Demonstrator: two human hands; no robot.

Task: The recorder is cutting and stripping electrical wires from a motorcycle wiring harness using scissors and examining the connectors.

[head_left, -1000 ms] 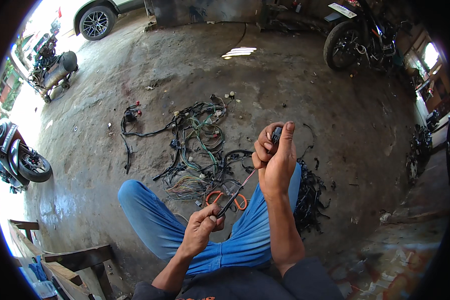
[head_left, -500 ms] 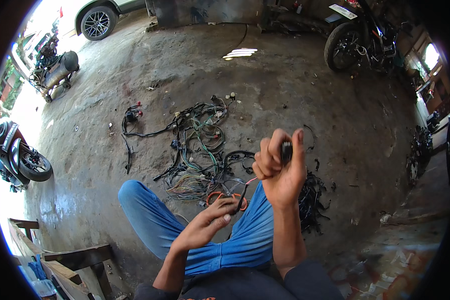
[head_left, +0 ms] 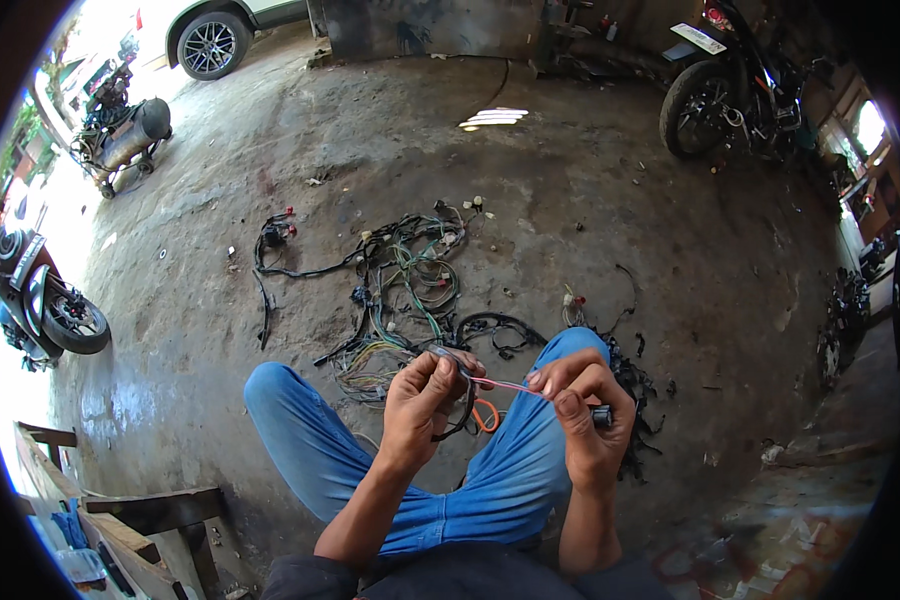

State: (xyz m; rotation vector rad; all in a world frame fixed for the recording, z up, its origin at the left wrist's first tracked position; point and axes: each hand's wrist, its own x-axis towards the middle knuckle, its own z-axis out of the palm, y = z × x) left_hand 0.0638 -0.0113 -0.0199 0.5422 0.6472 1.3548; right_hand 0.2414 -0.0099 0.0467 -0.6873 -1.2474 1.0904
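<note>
My left hand (head_left: pixel 417 405) is closed on a black-sleeved cable (head_left: pixel 458 428) that bends down in a loop below the fingers. From that hand thin pink and white wires (head_left: pixel 502 384) run taut to my right hand (head_left: pixel 592 405). The right fingertips pinch the wires' far end, while a small dark cylinder (head_left: pixel 601 416) sits in the same hand; its kind is partly hidden by the fingers. Beneath the hands, an orange wire loop (head_left: pixel 486 414) shows between my knees. A spread-out wiring harness (head_left: pixel 410 265) with several connectors lies on the floor beyond.
Black scraps (head_left: pixel 642 430) lie right of my right knee. A wooden bench frame (head_left: pixel 155 512) stands at lower left. Motorcycles (head_left: pixel 705 105) are at far right and at left, an air compressor (head_left: pixel 130 130) at far left, and a car wheel (head_left: pixel 213 46) beyond.
My right hand has come down from its raised position and now pinches the wires. The left hand has moved up, lifting the cable, and the wires are stretched between both hands.
</note>
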